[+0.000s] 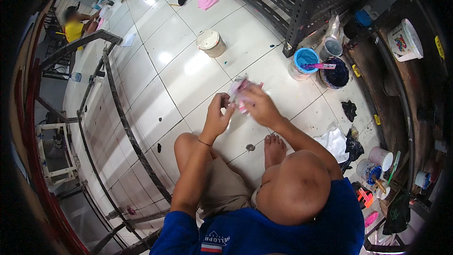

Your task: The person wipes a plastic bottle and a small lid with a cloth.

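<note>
My right hand (260, 107) is closed round a crumpled, pink-and-white stained rag (240, 88), blurred by motion. Just to its left, my left hand (219, 115) is curled with its thumb towards the rag. A pale edge shows by its fingertips, but what they grip is too blurred to name. Both hands are held in front of my bent knees, above the white tiled floor (188, 82). Beyond them stands a round whitish tub with a lid (211, 42).
At right stand a bucket of blue paint (306, 61), a dark-stained bucket (334, 74) and a grey cup (331, 48). White cloth (332, 142) and black scraps (349, 109) lie nearby. A metal frame (123, 127) runs along my left. A person in yellow (74, 29) sits far left.
</note>
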Available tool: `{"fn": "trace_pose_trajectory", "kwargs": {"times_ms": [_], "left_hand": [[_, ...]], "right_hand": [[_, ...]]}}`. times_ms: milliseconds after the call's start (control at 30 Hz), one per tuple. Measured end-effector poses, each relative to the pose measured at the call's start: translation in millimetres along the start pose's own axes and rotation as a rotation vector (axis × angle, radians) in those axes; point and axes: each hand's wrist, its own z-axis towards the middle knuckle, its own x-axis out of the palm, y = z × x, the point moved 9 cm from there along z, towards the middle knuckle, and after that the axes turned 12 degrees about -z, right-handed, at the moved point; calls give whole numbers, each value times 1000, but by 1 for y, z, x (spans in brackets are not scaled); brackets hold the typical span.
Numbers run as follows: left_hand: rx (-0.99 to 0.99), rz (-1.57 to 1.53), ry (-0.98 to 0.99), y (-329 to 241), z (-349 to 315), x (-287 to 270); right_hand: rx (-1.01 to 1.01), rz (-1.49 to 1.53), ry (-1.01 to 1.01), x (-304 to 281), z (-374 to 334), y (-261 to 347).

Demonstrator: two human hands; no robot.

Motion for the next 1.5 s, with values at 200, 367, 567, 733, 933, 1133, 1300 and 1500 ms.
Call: {"fn": "trace_pose_trajectory", "kwargs": {"times_ms": [200,367,567,733,933,1133,1300,1500], "left_hand": [[91,157,54,-5,-1,4],[51,233,96,-10,12,7],[-164,468,447,-4,51,24],[-32,350,348,6,57,43],[-63,352,242,13,52,41],[-44,340,110,13,48,29],[-13,280,-8,9,46,47],[-59,370,-137,14,38,57]], "right_hand": [[41,-325,95,27,-8,5],[-79,-295,-84,14,-3,-10],[105,-203,143,-13,16,-44],[298,-137,214,-2,0,-66],[78,-414,269,-6,10,-38],[13,-3,156,7,-16,-44],[8,-307,-52,-8,-22,-34],[204,-502,76,-19,0,-24]]}}
